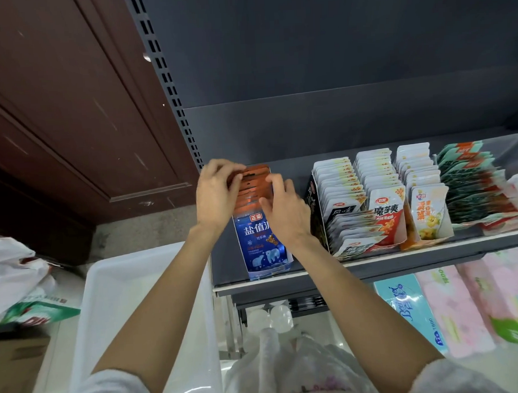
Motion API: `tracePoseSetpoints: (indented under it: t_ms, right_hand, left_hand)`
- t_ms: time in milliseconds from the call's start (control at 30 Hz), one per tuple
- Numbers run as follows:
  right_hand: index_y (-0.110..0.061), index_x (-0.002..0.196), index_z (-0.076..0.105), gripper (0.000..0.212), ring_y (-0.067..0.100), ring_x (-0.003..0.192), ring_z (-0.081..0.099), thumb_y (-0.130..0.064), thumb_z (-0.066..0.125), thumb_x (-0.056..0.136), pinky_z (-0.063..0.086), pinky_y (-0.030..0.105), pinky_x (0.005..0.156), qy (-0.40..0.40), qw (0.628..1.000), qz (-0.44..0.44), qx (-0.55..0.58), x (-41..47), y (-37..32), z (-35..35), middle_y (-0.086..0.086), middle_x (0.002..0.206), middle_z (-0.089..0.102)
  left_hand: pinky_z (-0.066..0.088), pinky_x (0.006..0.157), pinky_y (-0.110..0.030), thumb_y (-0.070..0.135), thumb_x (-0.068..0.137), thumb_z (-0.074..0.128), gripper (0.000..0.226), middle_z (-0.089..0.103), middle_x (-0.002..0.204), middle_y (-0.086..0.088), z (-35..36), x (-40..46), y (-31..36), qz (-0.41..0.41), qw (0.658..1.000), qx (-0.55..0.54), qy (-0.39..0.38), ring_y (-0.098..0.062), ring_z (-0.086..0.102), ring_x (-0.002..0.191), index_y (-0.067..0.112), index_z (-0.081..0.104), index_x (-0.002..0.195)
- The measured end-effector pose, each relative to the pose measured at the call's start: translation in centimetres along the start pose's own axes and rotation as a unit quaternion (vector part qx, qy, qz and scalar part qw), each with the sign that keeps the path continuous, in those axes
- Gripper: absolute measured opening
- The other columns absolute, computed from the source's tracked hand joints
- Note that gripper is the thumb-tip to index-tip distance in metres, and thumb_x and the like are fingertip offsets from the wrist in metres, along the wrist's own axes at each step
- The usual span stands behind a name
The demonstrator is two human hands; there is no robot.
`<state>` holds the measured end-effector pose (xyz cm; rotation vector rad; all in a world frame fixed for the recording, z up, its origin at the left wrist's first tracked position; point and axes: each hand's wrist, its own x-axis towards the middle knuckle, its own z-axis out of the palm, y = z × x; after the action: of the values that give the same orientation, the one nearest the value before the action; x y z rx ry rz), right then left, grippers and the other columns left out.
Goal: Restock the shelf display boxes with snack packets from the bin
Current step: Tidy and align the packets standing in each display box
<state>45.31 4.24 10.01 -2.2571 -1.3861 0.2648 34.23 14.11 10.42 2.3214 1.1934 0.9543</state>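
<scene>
Below me, left of the shelf [373, 262], I see the white bin [116, 291]. On the shelf's left end stands the blue display box [263, 249], bare shelf beside it. My left hand [214, 195] and right hand [285, 207] pinch the orange packets [255, 181] upright in it.

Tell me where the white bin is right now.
In the head view the white bin sits at lower left, below the left forearm, just left of the shelf edge and right of a white plastic bag.
</scene>
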Motion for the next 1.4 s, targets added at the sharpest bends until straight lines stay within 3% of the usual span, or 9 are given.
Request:
tracePoseSetpoints:
  t_ms: [167, 267, 400, 500, 633, 733, 833, 1033, 1400]
  right_hand:
    - [-0.025, 0.141, 0.029, 0.052, 0.022, 0.095, 0.064, -0.036, 0.051, 0.095, 0.049, 0.029, 0.069, -0.006, 0.995, -0.009, 0.098, -0.9, 1.3, -0.2, 0.006, 0.125, 0.053]
    - [-0.024, 0.148, 0.019, 0.062, 0.020, 0.109, 0.061, -0.036, 0.051, 0.096, 0.055, 0.038, 0.083, -0.037, 0.991, 0.011, 0.126, -1.8, 2.3, -0.2, 0.006, 0.136, 0.050]
    - [-0.021, 0.150, 0.018, 0.058, 0.013, 0.113, 0.056, -0.025, 0.046, 0.099, 0.052, 0.033, 0.090, -0.117, 0.967, 0.080, 0.213, -2.9, 2.5, -0.2, 0.004, 0.138, 0.050]
    - [-0.027, 0.140, 0.034, 0.050, 0.011, 0.104, 0.059, -0.009, 0.045, 0.095, 0.047, 0.018, 0.080, -0.138, 0.959, 0.050, 0.241, -3.5, 1.7, 0.1, -0.003, 0.123, 0.059]
    - [-0.027, 0.137, 0.039, 0.047, 0.013, 0.106, 0.060, -0.008, 0.047, 0.094, 0.044, 0.018, 0.078, -0.105, 0.963, 0.054, 0.243, -3.7, 2.0, 0.2, -0.004, 0.120, 0.062]
    - [-0.026, 0.139, 0.038, 0.048, 0.012, 0.107, 0.060, -0.009, 0.047, 0.095, 0.045, 0.013, 0.076, -0.091, 0.966, 0.068, 0.234, -4.0, 2.5, 0.4, -0.004, 0.122, 0.061]
    - [-0.025, 0.142, 0.033, 0.053, 0.016, 0.106, 0.063, -0.008, 0.049, 0.094, 0.053, 0.027, 0.083, -0.077, 0.966, 0.087, 0.231, -4.1, 2.7, 0.7, -0.002, 0.122, 0.062]
    - [-0.024, 0.144, 0.030, 0.062, 0.013, 0.109, 0.058, -0.003, 0.053, 0.090, 0.050, 0.022, 0.083, -0.068, 0.971, 0.106, 0.203, -5.0, 3.0, 0.6, -0.001, 0.128, 0.056]
    - [-0.026, 0.146, 0.020, 0.069, 0.014, 0.101, 0.061, -0.013, 0.056, 0.088, 0.055, 0.040, 0.084, -0.064, 0.975, 0.119, 0.177, -5.6, 2.9, -0.2, -0.002, 0.124, 0.057]
  left_hand:
    - [0.044, 0.102, -0.030, 0.029, 0.098, 0.049, 0.046, 0.039, 0.145, 0.000, 0.3, -3.6, 1.0, -0.218, 0.942, -0.250, -0.042, -0.012, 0.042, 0.130, 0.024, 0.037, 0.142]
    - [0.045, 0.076, -0.007, 0.028, 0.100, 0.045, 0.054, 0.033, 0.152, 0.004, -0.1, -5.6, 1.9, -0.330, 0.879, -0.338, -0.065, -0.009, 0.040, 0.132, 0.027, 0.023, 0.149]
    - [0.046, 0.089, -0.025, 0.030, 0.100, 0.044, 0.056, 0.046, 0.143, 0.003, 0.3, -7.0, 2.7, -0.351, 0.849, -0.375, -0.122, -0.014, 0.051, 0.121, 0.041, 0.016, 0.147]
    - [0.043, 0.100, -0.032, 0.017, 0.099, 0.044, 0.045, 0.055, 0.112, 0.017, 1.2, -6.9, 4.1, -0.306, 0.871, -0.362, -0.128, -0.005, 0.055, 0.107, 0.051, 0.026, 0.122]
    - [0.047, 0.090, -0.024, 0.018, 0.098, 0.049, 0.042, 0.055, 0.105, 0.023, 1.5, -6.7, 3.9, -0.292, 0.881, -0.350, -0.127, -0.001, 0.058, 0.099, 0.042, 0.027, 0.125]
    - [0.048, 0.089, -0.020, 0.017, 0.096, 0.054, 0.049, 0.057, 0.116, 0.016, 1.8, -7.0, 3.6, -0.274, 0.891, -0.331, -0.147, -0.006, 0.059, 0.106, 0.032, 0.031, 0.136]
    - [0.052, 0.085, -0.017, 0.008, 0.091, 0.061, 0.057, 0.058, 0.122, 0.008, 2.1, -6.9, 3.4, -0.242, 0.893, -0.344, -0.160, -0.010, 0.060, 0.111, 0.027, 0.034, 0.137]
    - [0.050, 0.096, -0.045, 0.024, 0.087, 0.067, 0.064, 0.049, 0.137, -0.001, 1.8, -8.0, 2.6, -0.262, 0.923, -0.226, -0.169, -0.018, 0.051, 0.122, 0.030, 0.034, 0.141]
    - [0.049, 0.098, -0.048, 0.024, 0.090, 0.063, 0.059, 0.051, 0.136, 0.000, 1.5, -8.0, 4.6, -0.247, 0.919, -0.223, -0.212, -0.018, 0.050, 0.123, 0.033, 0.034, 0.141]
